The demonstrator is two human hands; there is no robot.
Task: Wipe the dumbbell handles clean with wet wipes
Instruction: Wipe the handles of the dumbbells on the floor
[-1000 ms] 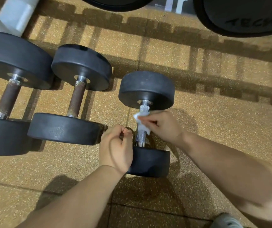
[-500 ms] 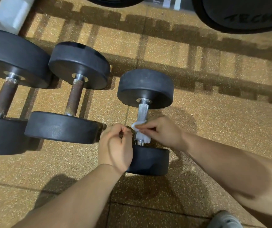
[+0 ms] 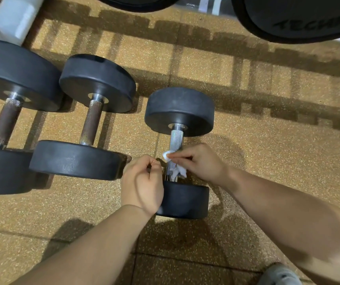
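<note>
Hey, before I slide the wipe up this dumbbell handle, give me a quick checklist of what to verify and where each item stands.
1. Wipe on the metal: ok. The right hand pinches the wet wipe against the near end of the chrome handle.
2. Dumbbell settled: ok. Both heads rest on the floor.
3. Path up the handle: ok. Bare chrome, nothing in the way.
4. Left hand steadying: cannot tell. It sits by the near head with its fingers curled; contact is hidden.
5. Other handles clean: not ok. The middle handle and the leftmost handle look brown.
</note>
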